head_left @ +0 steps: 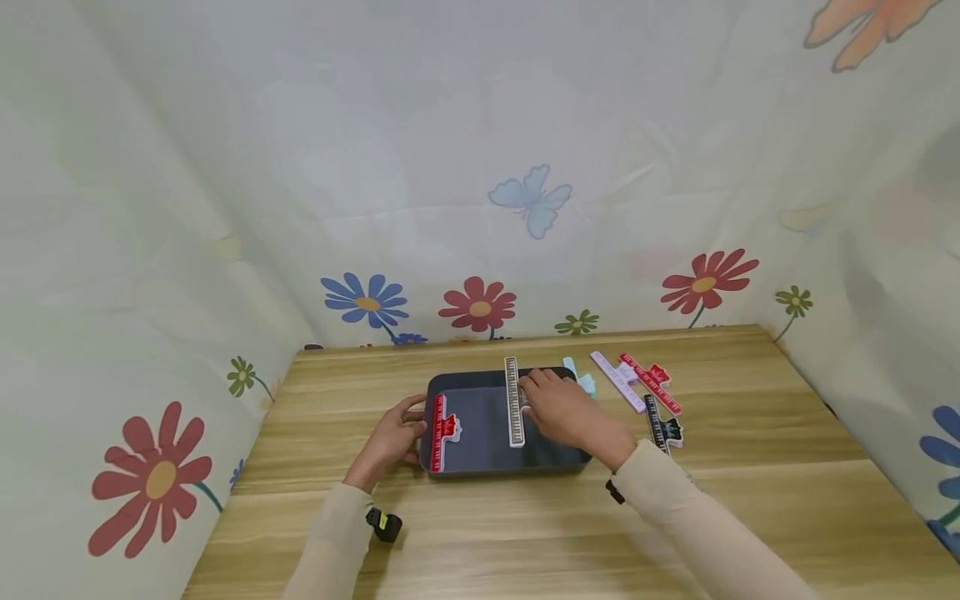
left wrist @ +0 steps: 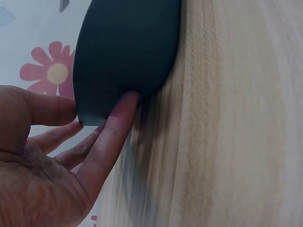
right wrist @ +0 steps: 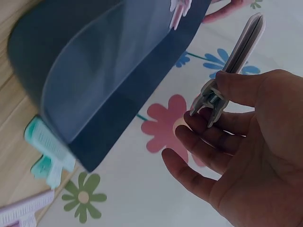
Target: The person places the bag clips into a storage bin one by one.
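Note:
My right hand (head_left: 566,408) pinches a long white-edged clip with a black-and-white piano-key strip (head_left: 514,404) above the right half of a dark tray (head_left: 510,471). In the right wrist view, thumb and fingertips squeeze the metal spring handle (right wrist: 210,99) of that clip, its long bar pointing away. Inside the tray at the left lies a red piano-key clip (head_left: 439,433). My left hand (head_left: 393,433) is at the tray's left end. In the left wrist view, its extended fingers (left wrist: 109,137) touch the outer wall (left wrist: 128,47), thumb tip right at the rim.
To the tray's right lie a mint clip (head_left: 587,383), partly behind the tray, a lilac clip (head_left: 617,381), another red clip (head_left: 652,385) and a black clip (head_left: 660,425). A flower-printed curtain (head_left: 420,208) borders the wooden table (head_left: 495,533) at the back and sides.

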The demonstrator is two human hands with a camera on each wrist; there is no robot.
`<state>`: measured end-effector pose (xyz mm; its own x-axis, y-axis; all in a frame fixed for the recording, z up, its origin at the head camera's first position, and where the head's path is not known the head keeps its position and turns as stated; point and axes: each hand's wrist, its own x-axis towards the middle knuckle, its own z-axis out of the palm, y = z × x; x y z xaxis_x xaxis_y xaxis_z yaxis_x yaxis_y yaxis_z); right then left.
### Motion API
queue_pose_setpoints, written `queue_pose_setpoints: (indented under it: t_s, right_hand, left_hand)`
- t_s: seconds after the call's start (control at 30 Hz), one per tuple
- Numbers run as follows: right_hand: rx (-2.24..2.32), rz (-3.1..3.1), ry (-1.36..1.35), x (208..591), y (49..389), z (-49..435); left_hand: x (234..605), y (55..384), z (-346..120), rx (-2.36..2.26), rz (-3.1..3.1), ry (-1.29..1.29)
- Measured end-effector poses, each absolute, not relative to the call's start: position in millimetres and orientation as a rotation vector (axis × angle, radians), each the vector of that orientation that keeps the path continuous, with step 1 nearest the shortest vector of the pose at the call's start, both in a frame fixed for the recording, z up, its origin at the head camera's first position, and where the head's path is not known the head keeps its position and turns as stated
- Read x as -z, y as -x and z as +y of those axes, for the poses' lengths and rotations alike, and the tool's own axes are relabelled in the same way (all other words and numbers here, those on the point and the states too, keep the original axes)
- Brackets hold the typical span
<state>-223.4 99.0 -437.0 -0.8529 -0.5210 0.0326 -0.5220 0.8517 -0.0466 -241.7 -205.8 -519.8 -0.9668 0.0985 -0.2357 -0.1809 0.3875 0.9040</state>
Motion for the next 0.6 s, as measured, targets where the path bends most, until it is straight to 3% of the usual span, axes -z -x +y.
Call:
queue_pose_setpoints:
  t_s: [0.6]
  right_hand:
    - [-0.052, -2.977, -0.846, 463.6, 226.5, 62.3]
  left_hand:
    - [519.1, 240.1, -205.3, -1.605, 2.398, 0.076]
